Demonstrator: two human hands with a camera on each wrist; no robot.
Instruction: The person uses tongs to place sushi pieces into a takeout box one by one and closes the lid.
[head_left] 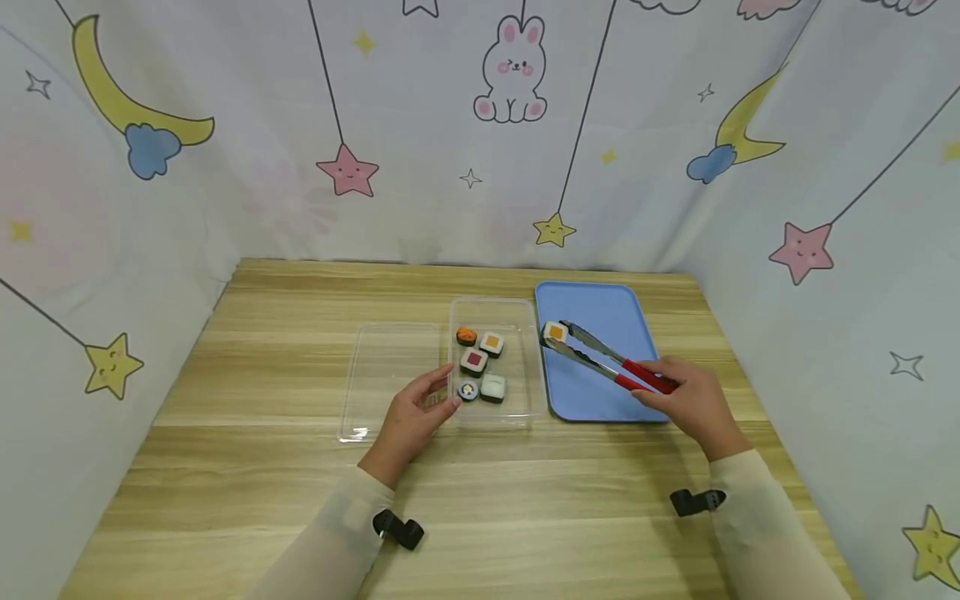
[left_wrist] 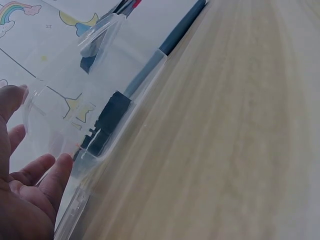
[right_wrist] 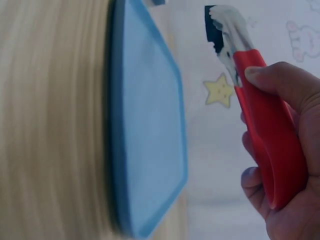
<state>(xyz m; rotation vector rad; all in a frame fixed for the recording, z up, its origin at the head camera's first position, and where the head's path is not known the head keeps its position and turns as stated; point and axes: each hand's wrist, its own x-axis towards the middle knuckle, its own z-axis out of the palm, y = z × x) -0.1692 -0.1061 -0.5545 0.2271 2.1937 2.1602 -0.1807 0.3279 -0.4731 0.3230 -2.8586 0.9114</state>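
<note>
My right hand (head_left: 697, 404) grips the red handles of metal tongs (head_left: 633, 379). Between the tong tips is a sushi piece (head_left: 555, 333) with a white top and an orange square, held up over the left edge of the blue tray (head_left: 600, 400). My left hand (head_left: 416, 417) touches the left wall of a clear plastic box (head_left: 517, 411) with its fingertips, the fingers loosely extended. Inside the box sit several sushi pieces: one orange-topped (head_left: 467, 336), one with an orange square (head_left: 492, 343), one with a red square (head_left: 474, 361), a small round roll (head_left: 468, 390) and a pale-topped one (head_left: 492, 387).
A flat clear lid (head_left: 390, 358) lies left of the box, partly behind my left hand. The box stands close beside the tray on the wooden table (head_left: 262, 467). A patterned curtain (head_left: 420, 108) surrounds the table's back and sides.
</note>
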